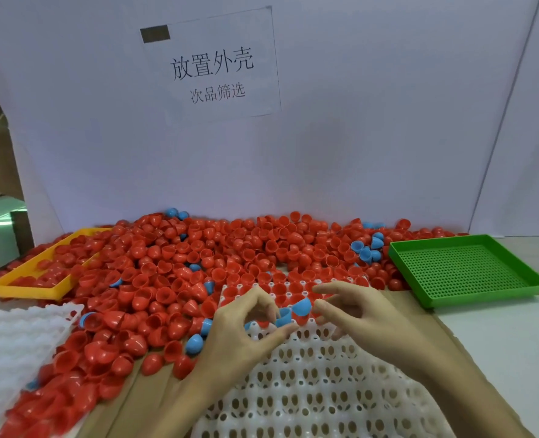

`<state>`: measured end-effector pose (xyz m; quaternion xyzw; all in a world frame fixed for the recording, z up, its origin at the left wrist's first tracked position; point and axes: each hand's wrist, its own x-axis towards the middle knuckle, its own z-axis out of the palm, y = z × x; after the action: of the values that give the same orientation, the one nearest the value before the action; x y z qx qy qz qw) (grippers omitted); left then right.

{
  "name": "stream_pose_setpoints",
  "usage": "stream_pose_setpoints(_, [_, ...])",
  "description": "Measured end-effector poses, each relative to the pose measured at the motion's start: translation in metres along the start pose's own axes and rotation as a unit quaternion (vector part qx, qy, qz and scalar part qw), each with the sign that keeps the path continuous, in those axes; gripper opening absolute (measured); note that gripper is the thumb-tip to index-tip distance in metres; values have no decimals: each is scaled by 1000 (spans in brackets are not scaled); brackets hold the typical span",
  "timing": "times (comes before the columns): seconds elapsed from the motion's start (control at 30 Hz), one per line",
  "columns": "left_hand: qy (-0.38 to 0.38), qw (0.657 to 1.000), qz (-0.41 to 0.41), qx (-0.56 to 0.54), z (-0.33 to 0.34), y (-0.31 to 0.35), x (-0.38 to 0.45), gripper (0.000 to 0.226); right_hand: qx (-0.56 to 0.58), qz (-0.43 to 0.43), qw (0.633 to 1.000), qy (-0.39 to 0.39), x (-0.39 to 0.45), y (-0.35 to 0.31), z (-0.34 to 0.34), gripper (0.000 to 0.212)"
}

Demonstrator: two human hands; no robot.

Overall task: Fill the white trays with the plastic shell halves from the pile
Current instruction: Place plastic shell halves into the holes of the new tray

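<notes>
A big pile of red shell halves [198,257] with a few blue ones covers the table's back and left. In front of me lies a white tray [309,390] with rows of holes; its far rows hold red shells. My left hand [246,330] pinches a blue shell half [283,317] over the tray's far part. Just right of it a second blue shell half [302,306] sits at the fingertips of my right hand [356,314], whose fingers are spread; whether they hold it I cannot tell.
A yellow tray [28,290] at the left holds red shells. An empty green perforated tray [464,270] stands at the right. Another white tray [12,339] lies at the near left. A white board with a paper sign [211,64] walls the back.
</notes>
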<state>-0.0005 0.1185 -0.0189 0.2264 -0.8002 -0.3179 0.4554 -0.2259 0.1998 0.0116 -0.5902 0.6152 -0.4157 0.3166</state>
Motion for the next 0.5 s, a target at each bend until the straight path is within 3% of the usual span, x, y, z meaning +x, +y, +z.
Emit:
stream_pose_setpoints(0.17, [-20,998,49,32,4,0,-2,32,43,-18,996,-72,-2,-3,6,34])
stream_pose_setpoints(0.33, [-9,998,35,48,3,2,-3,51,50,-40,996,-65,-3,-3,6,23])
stream_pose_setpoints(0.5, [-11,999,14,34,3,1,-4,45,54,-53,995,-58,-3,-5,5,24])
